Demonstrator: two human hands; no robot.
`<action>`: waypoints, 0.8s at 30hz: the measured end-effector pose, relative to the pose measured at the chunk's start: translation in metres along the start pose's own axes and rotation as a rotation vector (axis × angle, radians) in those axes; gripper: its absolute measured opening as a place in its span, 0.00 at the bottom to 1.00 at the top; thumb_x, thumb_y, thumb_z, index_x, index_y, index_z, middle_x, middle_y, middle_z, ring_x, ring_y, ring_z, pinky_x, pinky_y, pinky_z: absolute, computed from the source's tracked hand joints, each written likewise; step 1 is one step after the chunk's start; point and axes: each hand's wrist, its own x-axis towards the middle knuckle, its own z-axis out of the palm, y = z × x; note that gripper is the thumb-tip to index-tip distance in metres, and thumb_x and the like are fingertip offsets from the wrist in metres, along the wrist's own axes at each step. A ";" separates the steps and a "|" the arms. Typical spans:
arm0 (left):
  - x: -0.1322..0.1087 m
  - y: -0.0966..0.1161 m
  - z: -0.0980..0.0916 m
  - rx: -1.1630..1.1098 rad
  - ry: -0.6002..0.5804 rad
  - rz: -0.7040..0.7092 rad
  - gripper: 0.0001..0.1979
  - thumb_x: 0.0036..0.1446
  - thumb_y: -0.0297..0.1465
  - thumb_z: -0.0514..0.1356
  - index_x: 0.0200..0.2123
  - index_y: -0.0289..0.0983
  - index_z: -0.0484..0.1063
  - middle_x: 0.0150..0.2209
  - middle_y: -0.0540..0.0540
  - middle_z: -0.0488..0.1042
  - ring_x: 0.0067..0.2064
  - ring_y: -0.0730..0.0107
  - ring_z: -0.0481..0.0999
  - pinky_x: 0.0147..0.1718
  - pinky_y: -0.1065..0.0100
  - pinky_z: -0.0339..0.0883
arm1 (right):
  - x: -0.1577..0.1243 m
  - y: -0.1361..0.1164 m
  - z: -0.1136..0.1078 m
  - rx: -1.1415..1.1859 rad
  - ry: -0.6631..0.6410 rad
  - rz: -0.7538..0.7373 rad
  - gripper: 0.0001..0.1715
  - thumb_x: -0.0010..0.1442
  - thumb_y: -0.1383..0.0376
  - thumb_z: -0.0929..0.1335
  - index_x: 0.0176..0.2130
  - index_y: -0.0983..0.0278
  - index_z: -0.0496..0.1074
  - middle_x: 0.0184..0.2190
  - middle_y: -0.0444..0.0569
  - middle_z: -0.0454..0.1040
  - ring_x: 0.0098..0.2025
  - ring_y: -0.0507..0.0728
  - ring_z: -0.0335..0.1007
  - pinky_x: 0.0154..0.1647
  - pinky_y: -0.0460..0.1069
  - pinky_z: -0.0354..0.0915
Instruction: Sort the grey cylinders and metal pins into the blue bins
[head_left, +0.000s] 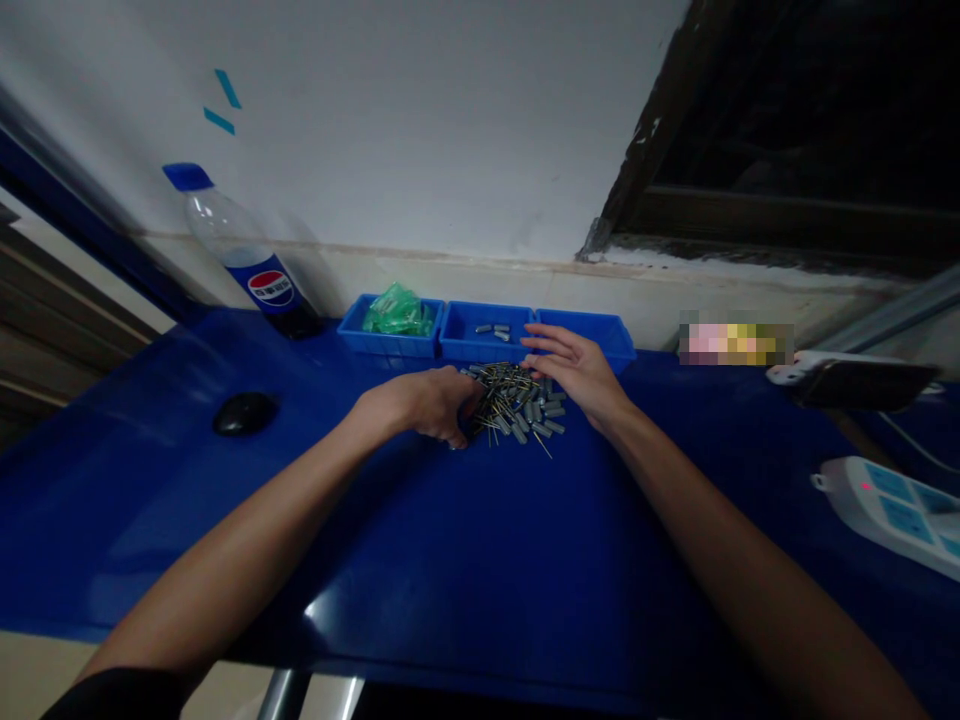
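Observation:
A heap of small grey cylindrical parts with thin metal leads [521,405] lies on the blue table [450,560]. My left hand [424,402] rests at the heap's left edge, fingers curled down and pinched into the parts; what it holds is too small to name. My right hand [574,368] hovers over the heap's right side, fingers stretched out toward the left, holding nothing. Behind the heap stand three blue trays: the left tray [352,335] holds a green plastic bag [397,310], the middle tray [457,345] holds a few grey parts, and the right tray [619,335] is partly hidden by my right hand.
A cola bottle with a blue cap [240,250] stands at the back left against the wall. A black computer mouse [244,412] lies left of my arm. A white power strip [892,505] and a dark device [855,380] sit at the right.

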 end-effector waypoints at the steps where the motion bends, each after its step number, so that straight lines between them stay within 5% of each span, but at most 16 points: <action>1: -0.001 0.001 -0.001 0.003 -0.013 -0.017 0.14 0.49 0.27 0.73 0.41 0.37 0.78 0.32 0.47 0.81 0.30 0.67 0.76 0.27 0.69 0.64 | 0.000 -0.001 0.000 0.000 -0.002 0.001 0.28 0.53 0.66 0.76 0.54 0.57 0.78 0.53 0.54 0.81 0.48 0.64 0.81 0.48 0.60 0.75; 4: -0.003 -0.001 -0.003 0.038 -0.038 -0.059 0.18 0.48 0.23 0.69 0.44 0.37 0.78 0.35 0.46 0.81 0.31 0.65 0.77 0.29 0.69 0.66 | 0.000 -0.002 0.000 -0.011 -0.013 0.009 0.25 0.54 0.65 0.76 0.52 0.58 0.78 0.53 0.54 0.81 0.46 0.63 0.81 0.47 0.59 0.75; 9: -0.002 -0.018 -0.009 -0.024 0.089 0.008 0.18 0.49 0.22 0.65 0.46 0.35 0.80 0.37 0.45 0.83 0.35 0.64 0.79 0.33 0.67 0.69 | -0.002 -0.003 0.001 -0.018 -0.041 0.019 0.18 0.56 0.63 0.75 0.47 0.59 0.78 0.47 0.53 0.83 0.41 0.62 0.82 0.44 0.59 0.75; 16: 0.009 -0.030 -0.010 -0.503 0.485 0.172 0.11 0.53 0.30 0.65 0.39 0.33 0.82 0.35 0.43 0.83 0.38 0.64 0.82 0.37 0.68 0.73 | -0.004 -0.005 0.002 0.011 -0.107 0.072 0.12 0.60 0.62 0.74 0.45 0.59 0.77 0.38 0.52 0.85 0.39 0.60 0.81 0.45 0.58 0.74; 24: 0.016 -0.014 -0.003 -0.759 0.668 0.312 0.07 0.49 0.31 0.68 0.30 0.34 0.75 0.33 0.46 0.80 0.36 0.69 0.80 0.40 0.67 0.76 | -0.009 -0.004 0.012 0.266 -0.224 0.159 0.15 0.57 0.59 0.78 0.43 0.59 0.78 0.38 0.50 0.84 0.42 0.60 0.82 0.54 0.58 0.74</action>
